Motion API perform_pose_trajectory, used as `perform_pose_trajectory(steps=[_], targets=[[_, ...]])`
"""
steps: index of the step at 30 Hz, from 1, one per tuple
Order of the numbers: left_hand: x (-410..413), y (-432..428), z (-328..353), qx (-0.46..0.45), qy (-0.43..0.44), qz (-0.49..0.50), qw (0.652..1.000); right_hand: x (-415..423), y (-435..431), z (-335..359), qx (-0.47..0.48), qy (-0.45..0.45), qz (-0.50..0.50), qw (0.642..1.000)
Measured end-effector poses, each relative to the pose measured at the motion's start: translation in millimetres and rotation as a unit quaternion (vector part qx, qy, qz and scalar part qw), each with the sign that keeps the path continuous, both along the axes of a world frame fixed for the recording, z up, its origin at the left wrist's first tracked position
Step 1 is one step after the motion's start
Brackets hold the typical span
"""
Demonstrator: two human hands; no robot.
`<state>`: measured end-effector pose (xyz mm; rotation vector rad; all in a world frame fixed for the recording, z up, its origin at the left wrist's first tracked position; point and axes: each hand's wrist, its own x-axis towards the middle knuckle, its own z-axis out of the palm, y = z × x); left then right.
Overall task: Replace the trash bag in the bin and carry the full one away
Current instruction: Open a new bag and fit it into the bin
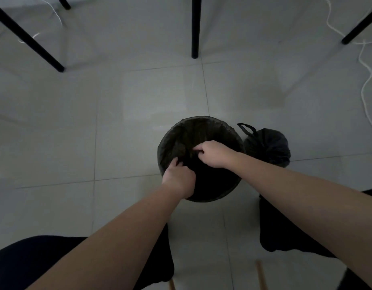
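A round dark bin (pixel 222 190) stands on the tiled floor, lined with a fresh black trash bag (pixel 191 132) whose edge wraps the rim. My left hand (pixel 178 178) grips the bag plastic at the near-left rim, fingers curled inside. My right hand (pixel 214 153) reaches into the middle of the bin and pinches the plastic there. Just right of the bin sits the full black bag (pixel 268 147), tied, with a looped handle (pixel 246 128) sticking up to its left.
Black furniture legs (pixel 195 28) stand on the floor ahead, left (pixel 28 38) and right (pixel 358 26). A white cable (pixel 367 80) snakes along the right side. My dark-clothed knees and feet flank the bin below. Two wooden leg tips (pixel 260 275) show at the bottom.
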<state>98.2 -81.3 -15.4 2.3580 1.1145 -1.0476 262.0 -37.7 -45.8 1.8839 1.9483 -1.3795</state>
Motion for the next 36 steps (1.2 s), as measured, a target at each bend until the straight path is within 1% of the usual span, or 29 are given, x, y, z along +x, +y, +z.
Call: perform_pose_trajectory(steps=[1, 2, 3, 4, 6, 7, 8, 9, 10, 12, 15, 17, 19, 20, 21, 22, 23, 24, 25, 26, 27, 28, 29, 30, 31, 32, 33, 34, 36], targets=[[-2, 3, 1, 0.029, 0.005, -0.006, 1.000, 8, -9, 2, 0.049, -0.060, 0.071, 0.994], [-3, 6, 1, 0.045, 0.022, -0.009, 0.999, 15, -19, 6, 0.089, -0.118, 0.140, 0.979], [-5, 8, 2, 0.050, 0.051, -0.010, 0.997, 21, -30, 6, 0.107, -0.173, 0.205, 0.957], [-8, 10, 3, 0.049, 0.089, -0.010, 0.995, 27, -39, 6, 0.092, -0.227, 0.259, 0.934], [-15, 14, 6, 0.035, 0.158, -0.006, 0.987, 36, -52, 6, 0.020, -0.327, 0.338, 0.882], [-18, 15, 7, 0.030, 0.176, -0.009, 0.984, 39, -55, 6, -0.012, -0.362, 0.365, 0.858], [-20, 16, 8, 0.031, 0.185, -0.018, 0.982, 40, -57, 8, -0.030, -0.381, 0.376, 0.844], [-20, 16, 8, 0.035, 0.190, -0.025, 0.981, 41, -57, 10, -0.025, -0.382, 0.379, 0.842], [-18, 15, 9, 0.039, 0.197, -0.032, 0.979, 41, -55, 13, -0.004, -0.370, 0.374, 0.850], [-11, 12, 9, 0.046, 0.196, -0.043, 0.979, 38, -50, 20, 0.058, -0.326, 0.352, 0.876], [-3, 9, -1, 0.049, 0.101, -0.032, 0.993, 35, -44, 22, 0.129, -0.286, 0.323, 0.893], [0, 10, -9, 0.056, 0.046, -0.024, 0.997, 34, -42, 16, 0.148, -0.278, 0.323, 0.893], [1, 11, -17, 0.057, 0.049, -0.022, 0.997, 33, -38, 8, 0.147, -0.277, 0.331, 0.890], [-1, 12, -22, 0.057, 0.069, -0.021, 0.996, 33, -36, 6, 0.124, -0.292, 0.338, 0.886], [-5, 14, -25, 0.057, 0.096, -0.017, 0.994, 33, -34, 4, 0.084, -0.327, 0.355, 0.872], [-9, 17, -29, 0.056, 0.126, -0.016, 0.990, 34, -32, 4, 0.037, -0.375, 0.389, 0.841], [-12, 20, -32, 0.056, 0.152, -0.020, 0.987, 34, -31, 5, -0.006, -0.420, 0.427, 0.800], [-15, 22, -34, 0.057, 0.168, -0.030, 0.984, 33, -31, 5, -0.038, -0.449, 0.454, 0.768], [-17, 25, -36, 0.059, 0.173, -0.039, 0.982, 34, -31, 3, -0.055, -0.457, 0.462, 0.758], [-19, 26, -37, 0.059, 0.173, -0.045, 0.982, 33, -32, 2, -0.056, -0.450, 0.453, 0.768], [-20, 27, -37, 0.059, 0.164, -0.045, 0.984, 33, -33, 1, -0.042, -0.433, 0.436, 0.788], [-20, 27, -36, 0.058, 0.143, -0.042, 0.987, 33, -35, 2, -0.012, -0.398, 0.408, 0.821], [-21, 27, -35, 0.061, 0.106, -0.038, 0.992, 35, -36, 4, 0.039, -0.341, 0.371, 0.863], [-23, 26, -35, 0.072, 0.051, -0.033, 0.996, 39, -37, 8, 0.116, -0.272, 0.322, 0.900], [-26, 27, -32, 0.092, -0.015, -0.021, 0.995, 43, -38, 11, 0.202, -0.206, 0.267, 0.919], [-29, 29, -27, 0.122, -0.093, -0.001, 0.988, 48, -37, 15, 0.281, -0.157, 0.213, 0.923], [-32, 31, -21, 0.158, -0.174, 0.028, 0.972, 52, -34, 20, 0.339, -0.123, 0.155, 0.920], [-36, 35, -15, 0.196, -0.244, 0.069, 0.947, 55, -31, 26, 0.365, -0.102, 0.095, 0.921], [-42, 39, 1, 0.258, -0.335, 0.188, 0.887, 58, -24, 38, 0.358, -0.084, -0.053, 0.928]])
